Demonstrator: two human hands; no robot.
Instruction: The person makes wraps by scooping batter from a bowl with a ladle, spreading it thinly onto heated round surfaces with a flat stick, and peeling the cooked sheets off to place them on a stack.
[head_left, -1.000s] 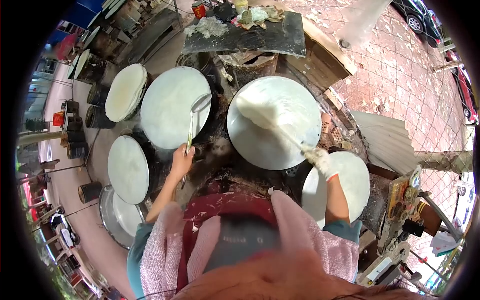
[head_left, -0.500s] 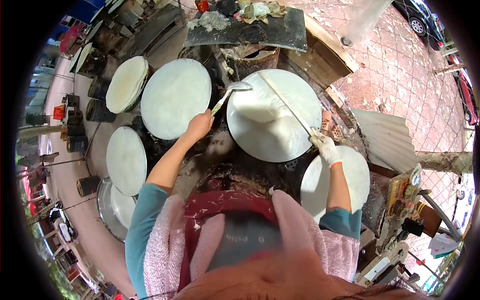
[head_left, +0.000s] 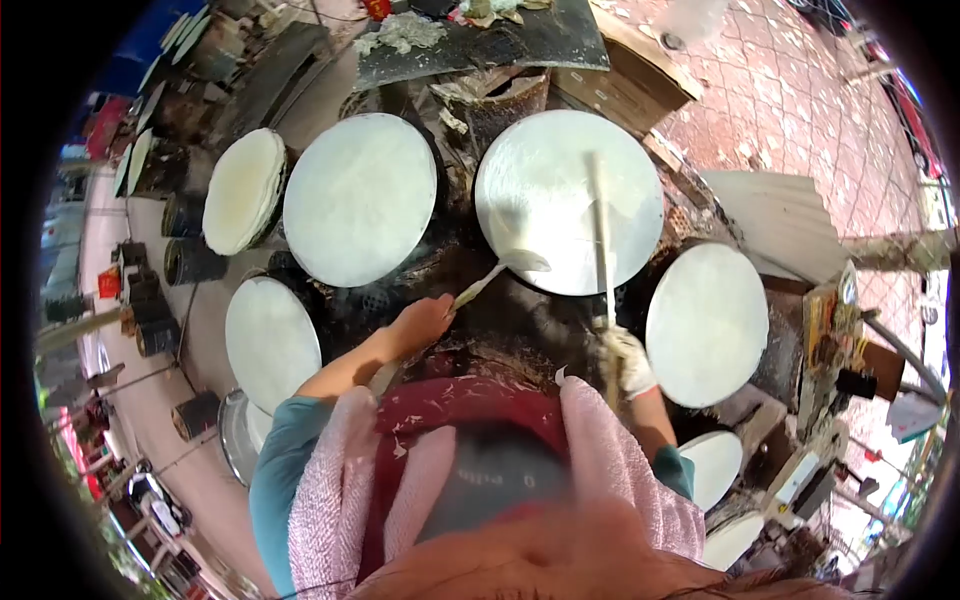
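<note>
My left hand [head_left: 424, 324] is closed round the handle of a ladle [head_left: 524, 261], whose bowl hangs by the near edge of a large round griddle [head_left: 550, 150] coated white. In my right hand [head_left: 630, 364], which wears a pale glove, is a long flat wooden stick [head_left: 603, 235]. Its far half lies across that griddle's right side, pointing away from me. Right of my gloved hand is another round white-topped griddle [head_left: 706, 325]. A further large one [head_left: 360, 200] stands ahead of my left hand.
At the left are a smaller white disc [head_left: 271, 340] and a stack of thin pale sheets [head_left: 243, 192]. A dark board [head_left: 480, 45] holding scraps spans the back, beside a cardboard box [head_left: 630, 85]. Corrugated sheeting [head_left: 775, 220] and wire fencing are at the right.
My right hand has drawn the stick back towards me and left. My left hand has come nearer my body, taking the ladle from the griddle's far left to its near edge. The view has shifted.
</note>
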